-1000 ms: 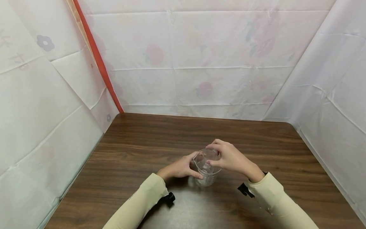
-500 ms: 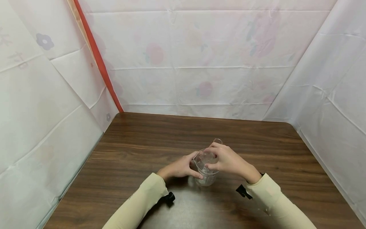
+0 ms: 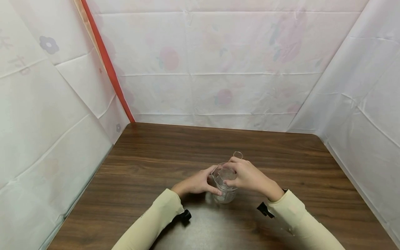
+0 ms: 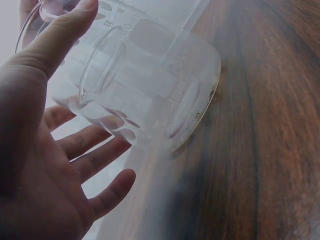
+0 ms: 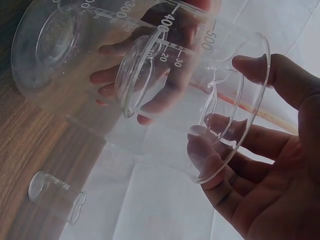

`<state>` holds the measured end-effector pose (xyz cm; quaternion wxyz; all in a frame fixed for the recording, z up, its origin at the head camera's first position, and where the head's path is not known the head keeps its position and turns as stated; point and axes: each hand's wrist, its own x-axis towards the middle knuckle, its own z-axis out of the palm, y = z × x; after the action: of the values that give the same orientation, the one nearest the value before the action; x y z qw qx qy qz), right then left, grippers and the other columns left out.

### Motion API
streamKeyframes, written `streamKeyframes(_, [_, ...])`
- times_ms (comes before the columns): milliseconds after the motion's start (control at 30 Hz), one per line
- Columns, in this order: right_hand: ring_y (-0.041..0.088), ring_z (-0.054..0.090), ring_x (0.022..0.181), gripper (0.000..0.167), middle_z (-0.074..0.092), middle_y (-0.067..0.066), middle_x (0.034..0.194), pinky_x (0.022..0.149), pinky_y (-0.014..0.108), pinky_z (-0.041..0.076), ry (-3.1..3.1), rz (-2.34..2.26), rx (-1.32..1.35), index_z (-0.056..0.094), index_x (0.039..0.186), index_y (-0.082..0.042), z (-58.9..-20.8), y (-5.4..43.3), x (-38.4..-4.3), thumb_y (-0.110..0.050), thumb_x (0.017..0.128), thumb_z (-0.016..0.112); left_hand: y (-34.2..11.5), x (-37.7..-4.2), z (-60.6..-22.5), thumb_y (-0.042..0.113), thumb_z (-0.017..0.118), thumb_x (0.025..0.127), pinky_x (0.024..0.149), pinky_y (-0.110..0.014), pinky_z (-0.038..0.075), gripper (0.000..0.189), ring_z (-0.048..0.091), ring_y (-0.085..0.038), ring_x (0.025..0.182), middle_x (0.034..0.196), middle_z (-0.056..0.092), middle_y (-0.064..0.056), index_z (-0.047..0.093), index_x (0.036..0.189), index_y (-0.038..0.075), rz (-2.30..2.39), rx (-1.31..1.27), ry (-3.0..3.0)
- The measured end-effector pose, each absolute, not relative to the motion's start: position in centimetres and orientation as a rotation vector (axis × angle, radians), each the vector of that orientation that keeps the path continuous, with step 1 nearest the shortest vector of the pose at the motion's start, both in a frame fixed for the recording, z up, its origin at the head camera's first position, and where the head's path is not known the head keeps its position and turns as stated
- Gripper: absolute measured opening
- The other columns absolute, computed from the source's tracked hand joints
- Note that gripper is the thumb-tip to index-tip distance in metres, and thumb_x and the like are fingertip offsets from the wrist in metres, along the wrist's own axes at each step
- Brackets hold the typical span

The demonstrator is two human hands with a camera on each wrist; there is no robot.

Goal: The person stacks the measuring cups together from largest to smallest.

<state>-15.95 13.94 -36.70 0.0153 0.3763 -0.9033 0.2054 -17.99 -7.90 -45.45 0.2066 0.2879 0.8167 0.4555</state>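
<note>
**A:** ok so where's the glass sitting?

**B:** The large beaker (image 3: 226, 198) stands upright on the table, near side, a bit right of the middle. There's a small beaker (image 5: 175, 72) inside its mouth, and its base hangs above the big one's floor.

**A:** Who's got hold of what?

**B:** The left hand (image 3: 198, 182) has the large beaker from its left side. Thumb and fingers are spread wide round the wall, thumb on the near side, though the left wrist cam shows the little finger sticking out clear of the glass. The right hand (image 3: 250, 173) comes in from the right and pinches the small beaker by its rim, fingers bent, thumb opposite, with just a narrow gap.

**A:** Any markings?

**B:** Yeah, 400 and 500 on the big one, 20 and 30 on the little one.

**A:** Anything else on the table (image 3: 162, 146)?

**B:** Another beaker (image 3: 238, 155), upright just on the far side of the right hand, which partly covers it from the head cam. The table's dark wood grain. Pale sleeves (image 3: 156, 215) on both arms, a black fitting (image 3: 185, 216) at the left cuff. Further out, white printed cloth (image 3: 218, 52) on the far, left and right sides, plus a red strip (image 3: 109, 69) down the far left corner.
</note>
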Motion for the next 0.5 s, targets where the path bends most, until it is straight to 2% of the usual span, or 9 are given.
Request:
streamKeyframes(233, [0.002, 0.042, 0.062, 0.039, 0.062, 0.002, 0.094, 0.055, 0.016, 0.038, -2.823, 0.608, 1.159, 0.071, 0.109, -0.006, -36.64, 13.73, -15.82, -0.021, 0.075, 0.082, -7.92, -18.0, -45.64, 0.039, 0.081, 0.078, 0.103, -0.038, 0.044, 0.091, 0.053, -0.016, 0.127, 0.142, 0.053, 0.004, 0.029, 0.151, 0.03, 1.266, 0.821, 2.284])
streamKeyframes(500, [0.004, 0.041, 0.061, 0.04, 0.06, 0.002, 0.087, 0.057, 0.018, 0.04, -2.849, 0.511, 1.147, 0.072, 0.107, -0.004, -36.45, 13.54, -15.77, -0.022, 0.073, 0.083, -7.91, -18.03, -45.43, 0.042, 0.081, 0.078, 0.103, -0.042, 0.044, 0.09, 0.049, -0.019, 0.132, 0.149, 0.047, 0.003, 0.029, 0.151, 0.03, 1.238, 0.828, 2.314])
